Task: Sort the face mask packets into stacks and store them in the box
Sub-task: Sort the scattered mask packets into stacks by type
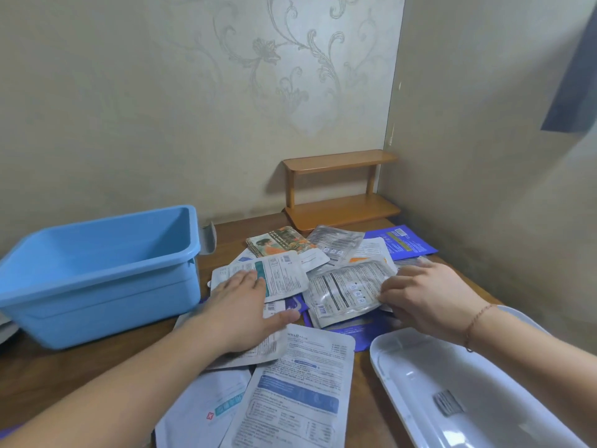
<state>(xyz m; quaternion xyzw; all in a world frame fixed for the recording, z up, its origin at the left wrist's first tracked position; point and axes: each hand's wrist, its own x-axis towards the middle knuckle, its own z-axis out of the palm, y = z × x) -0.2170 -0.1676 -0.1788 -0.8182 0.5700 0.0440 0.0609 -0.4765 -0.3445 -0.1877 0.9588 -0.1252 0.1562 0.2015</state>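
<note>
Lower right of frame: white lid [458, 399] lying upside down on the table [97, 376], a small grey label on its inner face, print too small to read.

Lower centre: large white packet [300, 389] with blue bands and dense small print; header word near its top edge is blurred, not legible. Beside it at lower left, another white packet [206, 412] with a small red-and-white cross mark.

Mid frame: left hand [245, 305] reaches in from the lower left, palm down, fingers straight and spread, pressing flat on a white packet with teal stripe [274, 276]; thumb lies out toward centre. Grip apart, nothing clamped.

Right hand [429, 295], thin bracelet at the wrist, comes in from the lower right; fingers curled, pinching the right edge of a silver foil packet [345, 292]. Barcode and small icons on it, text unreadable.

Packets lie loose and overlapping at frame centre, several purple ones under and behind.

Farther back: illustrated packet [281, 242], second silver packet [336, 242], purple packet [403, 242].

Left of frame: blue box [97, 279] on the table, open, no packets inside.

Upper centre-right: small wooden shelf [342, 195] in the wall corner.
</note>
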